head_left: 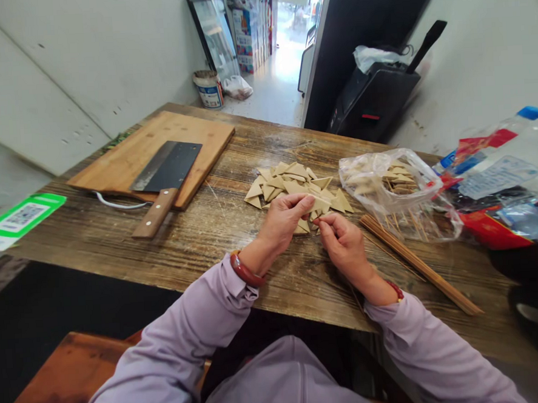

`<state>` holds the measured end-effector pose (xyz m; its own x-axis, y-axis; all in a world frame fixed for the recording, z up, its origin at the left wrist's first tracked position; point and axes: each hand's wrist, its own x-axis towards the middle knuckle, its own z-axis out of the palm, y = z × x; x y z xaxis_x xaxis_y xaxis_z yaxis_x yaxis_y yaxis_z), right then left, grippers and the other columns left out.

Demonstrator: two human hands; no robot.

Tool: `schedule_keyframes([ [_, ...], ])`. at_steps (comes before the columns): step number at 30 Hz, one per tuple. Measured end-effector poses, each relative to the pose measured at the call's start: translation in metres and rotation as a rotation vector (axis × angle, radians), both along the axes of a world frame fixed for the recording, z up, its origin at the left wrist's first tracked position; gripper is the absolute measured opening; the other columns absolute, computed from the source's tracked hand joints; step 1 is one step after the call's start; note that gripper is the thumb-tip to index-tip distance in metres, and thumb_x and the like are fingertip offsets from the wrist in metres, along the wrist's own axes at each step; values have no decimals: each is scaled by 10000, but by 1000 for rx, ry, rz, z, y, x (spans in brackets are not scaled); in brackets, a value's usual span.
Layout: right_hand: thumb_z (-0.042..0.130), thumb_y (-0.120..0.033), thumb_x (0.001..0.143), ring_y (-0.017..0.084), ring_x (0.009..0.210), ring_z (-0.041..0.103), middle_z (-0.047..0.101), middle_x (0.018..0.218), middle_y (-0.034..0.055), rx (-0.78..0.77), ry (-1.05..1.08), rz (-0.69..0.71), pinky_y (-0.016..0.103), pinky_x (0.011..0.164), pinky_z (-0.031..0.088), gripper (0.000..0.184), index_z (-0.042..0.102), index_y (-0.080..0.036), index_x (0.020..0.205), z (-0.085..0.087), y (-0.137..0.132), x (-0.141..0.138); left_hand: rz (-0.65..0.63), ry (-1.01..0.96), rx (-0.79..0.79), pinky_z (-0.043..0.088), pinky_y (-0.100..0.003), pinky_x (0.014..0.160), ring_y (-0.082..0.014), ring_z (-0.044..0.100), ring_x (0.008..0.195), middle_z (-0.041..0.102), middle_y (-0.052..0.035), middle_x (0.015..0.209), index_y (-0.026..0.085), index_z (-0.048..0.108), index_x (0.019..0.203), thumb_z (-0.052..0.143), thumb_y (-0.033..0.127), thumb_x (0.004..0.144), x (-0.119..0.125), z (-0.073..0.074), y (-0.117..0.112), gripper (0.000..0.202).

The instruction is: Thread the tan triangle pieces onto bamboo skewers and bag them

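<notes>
My left hand point(282, 222) is closed in a pinch on a tan triangular slice point(317, 204) that looks like dried tofu. Close beside it, my right hand point(344, 239) pinches a thin bamboo skewer point(357, 296), whose lower end shows below the palm. The skewer's tip is hard to make out among the fingers. Just beyond both hands lies a loose pile of similar slices point(290, 177) on the wooden table. A bundle of bamboo skewers point(421, 265) rests to the right of my right hand.
A cleaver point(169, 165) lies on a cutting board point(200, 123) at the left, its handle overhanging the board's near edge. Right of the pile, a clear plastic bag point(387, 188) holds skewered slices. Plastic bottles point(497, 145) and packaging crowd the right end of the table point(198, 242).
</notes>
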<state>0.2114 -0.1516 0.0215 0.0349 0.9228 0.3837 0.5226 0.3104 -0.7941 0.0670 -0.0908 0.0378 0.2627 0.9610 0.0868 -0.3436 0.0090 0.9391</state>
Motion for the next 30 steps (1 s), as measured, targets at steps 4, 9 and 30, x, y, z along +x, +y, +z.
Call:
schedule_keyframes([
  [4, 523, -366, 960, 146, 541, 549, 624, 627, -6, -7, -11, -4, 286, 573, 409, 227, 675, -207, 902, 1, 1, 0, 1, 21, 20, 363, -246, 610, -97, 442, 617, 535, 2, 616, 151, 684, 638, 780, 470, 803, 0, 1, -2, 372],
  [9, 530, -367, 954, 149, 562, 558, 616, 626, -8, -1, -4, -15, 289, 584, 410, 224, 667, -207, 876, 1, 2, -1, 4, 52, 33, 354, -244, 607, -95, 430, 613, 509, 8, 598, 149, 657, 603, 771, 465, 812, 1, 3, -3, 395],
  [30, 533, -362, 943, 127, 507, 484, 575, 582, -25, -94, 55, 79, 261, 521, 371, 235, 689, -198, 883, -3, 1, 0, 94, -90, -113, 380, -209, 581, -76, 478, 616, 575, 6, 645, 137, 683, 661, 842, 396, 751, -8, 4, 10, 316],
])
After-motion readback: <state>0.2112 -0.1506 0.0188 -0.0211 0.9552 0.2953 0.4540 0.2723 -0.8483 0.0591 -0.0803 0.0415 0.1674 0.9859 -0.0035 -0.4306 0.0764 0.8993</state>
